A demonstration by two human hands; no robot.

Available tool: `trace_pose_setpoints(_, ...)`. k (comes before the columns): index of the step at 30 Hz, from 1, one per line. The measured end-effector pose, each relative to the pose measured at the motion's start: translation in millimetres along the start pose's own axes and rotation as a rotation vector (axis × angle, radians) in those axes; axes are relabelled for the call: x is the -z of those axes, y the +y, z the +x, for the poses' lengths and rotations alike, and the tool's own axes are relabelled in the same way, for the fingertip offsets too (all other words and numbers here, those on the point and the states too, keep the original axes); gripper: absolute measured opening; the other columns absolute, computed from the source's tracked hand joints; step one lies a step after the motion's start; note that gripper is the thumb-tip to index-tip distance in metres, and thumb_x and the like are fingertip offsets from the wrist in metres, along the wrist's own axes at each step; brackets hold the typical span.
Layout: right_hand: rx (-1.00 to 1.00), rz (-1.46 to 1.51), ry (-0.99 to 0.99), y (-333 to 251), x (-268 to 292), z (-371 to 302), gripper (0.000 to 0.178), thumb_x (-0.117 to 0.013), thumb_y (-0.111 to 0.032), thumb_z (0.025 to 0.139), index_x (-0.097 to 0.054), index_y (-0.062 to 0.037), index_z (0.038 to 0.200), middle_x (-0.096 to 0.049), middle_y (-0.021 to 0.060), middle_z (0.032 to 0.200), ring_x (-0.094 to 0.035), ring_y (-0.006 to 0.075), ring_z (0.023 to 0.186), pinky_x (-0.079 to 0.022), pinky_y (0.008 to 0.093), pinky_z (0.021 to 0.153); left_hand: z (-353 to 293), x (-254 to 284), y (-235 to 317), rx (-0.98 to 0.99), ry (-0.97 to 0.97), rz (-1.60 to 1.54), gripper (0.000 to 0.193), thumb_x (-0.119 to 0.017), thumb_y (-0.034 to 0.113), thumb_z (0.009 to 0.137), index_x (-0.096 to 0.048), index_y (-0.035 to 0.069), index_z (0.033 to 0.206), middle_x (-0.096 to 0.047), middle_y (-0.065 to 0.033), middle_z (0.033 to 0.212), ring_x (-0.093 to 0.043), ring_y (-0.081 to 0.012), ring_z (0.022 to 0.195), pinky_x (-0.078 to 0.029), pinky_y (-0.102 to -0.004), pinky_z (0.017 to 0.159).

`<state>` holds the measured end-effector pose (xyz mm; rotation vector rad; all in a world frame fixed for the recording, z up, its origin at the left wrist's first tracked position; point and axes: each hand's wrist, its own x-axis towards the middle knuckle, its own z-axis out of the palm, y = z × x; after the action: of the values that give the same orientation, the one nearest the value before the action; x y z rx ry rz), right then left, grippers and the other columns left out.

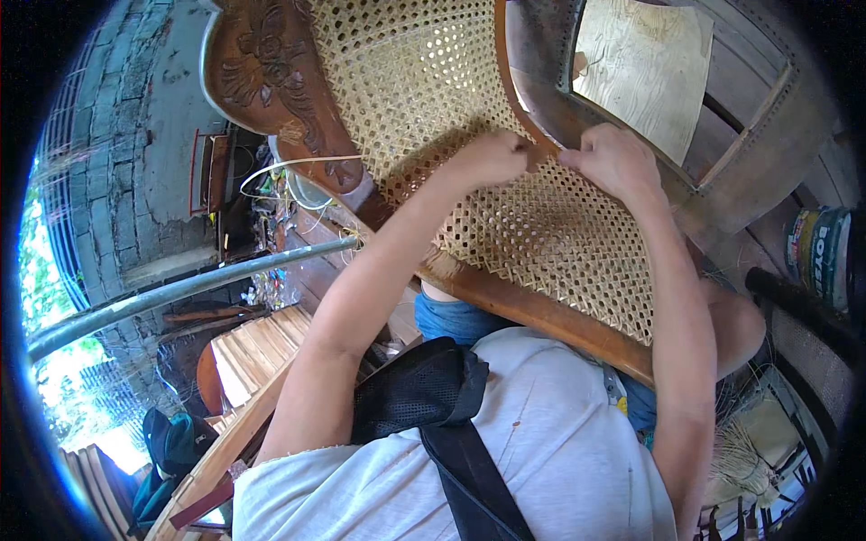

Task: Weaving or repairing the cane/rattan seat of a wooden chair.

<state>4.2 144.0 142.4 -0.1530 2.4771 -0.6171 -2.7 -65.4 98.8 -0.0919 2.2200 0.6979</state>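
A wooden chair frame [532, 311] with a carved crest [271, 77] lies tilted across my lap. Woven cane webbing [559, 243] with an open lattice fills it. Over the webbing, near the frame's far right edge, my left hand [494, 162] is closed, its fingers curled; what it may pinch is hidden. Just to its right, my right hand [621, 162] is closed too, thumb pointing left at the wooden edge. Whatever lies in its fingers does not show. A loose pale cane strand [302, 162] loops out past the frame on the left.
Beyond my right hand stands another wooden frame [722, 189] with an open panel. A paint can [821, 257] sits at the right, above a bundle of cane strands [744, 446]. A metal pipe [198, 288] crosses the left side, above stacked wooden pieces [257, 356].
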Motion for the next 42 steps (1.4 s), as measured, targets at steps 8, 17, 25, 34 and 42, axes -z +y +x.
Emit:
trace_pose_setpoints(8, 0.014, 0.085, -0.158, -12.8, -53.3, 27.8, 0.031, -0.062, -0.021, 0.082, -0.068, -0.0023, 0.105, -0.066, 0.0206, 0.111, -0.064, 0.0331, 0.106, -0.051, 0.0415, 0.093, -17.1, 0.2, -11.7, -0.215, 0.320, 0.191, 0.025, -0.071, 0.028, 0.080, -0.072, 0.004, 0.087, -0.070, -0.0174, 0.082, -0.068, -0.0326, 0.081, -0.054, -0.0403, 0.076)
trace_pose_setpoints(17, 0.122, -0.044, -0.139, -40.3, -65.6, 40.2, 0.033, -0.057, -0.010, 0.082, -0.065, 0.0006, 0.111, -0.063, 0.0229, 0.117, -0.062, 0.0348, 0.111, -0.050, 0.0440, 0.095, -18.5, 7.3, -13.2, -0.233, 0.341, 0.307, 0.022, -0.071, 0.017, 0.079, -0.068, -0.002, 0.090, -0.068, -0.0244, 0.089, -0.066, -0.0382, 0.088, -0.052, -0.0426, 0.082)
trace_pose_setpoints(25, 0.055, 0.021, -0.165, -35.8, -52.8, 37.9, 0.028, -0.058, -0.012, 0.083, -0.067, 0.0002, 0.107, -0.066, 0.0202, 0.114, -0.065, 0.0332, 0.106, -0.052, 0.0425, 0.090, -20.4, -5.4, -3.4, -0.121, 0.251, 0.554, 0.024, -0.063, 0.016, 0.080, -0.062, -0.003, 0.095, -0.062, -0.0225, 0.105, -0.060, -0.0369, 0.105, -0.049, -0.0457, 0.092)
trace_pose_setpoints(34, -0.012, -0.075, -0.083, -8.4, -34.6, 20.1, 0.031, -0.065, -0.027, 0.082, -0.069, -0.0002, 0.098, -0.070, 0.0171, 0.100, -0.068, 0.0303, 0.096, -0.054, 0.0428, 0.084, -35.6, -5.1, -8.3, -0.217, 0.273, 0.454, 0.030, -0.064, 0.014, 0.077, -0.066, 0.003, 0.105, -0.059, -0.0183, 0.113, -0.060, -0.0327, 0.104, -0.047, -0.0429, 0.094)
trace_pose_setpoints(42, 0.062, 0.813, -0.135, 33.2, -85.7, 26.9, 0.042, -0.069, -0.040, 0.085, -0.069, 0.0000, 0.097, -0.067, 0.0099, 0.075, -0.066, 0.0162, 0.066, -0.050, 0.0310, 0.059, -47.0, -19.3, -28.9, -0.505, 0.632, 0.540, 0.025, -0.063, 0.008, 0.076, -0.065, 0.002, 0.101, -0.062, -0.0184, 0.103, -0.062, -0.0355, 0.089, -0.049, -0.0428, 0.088)
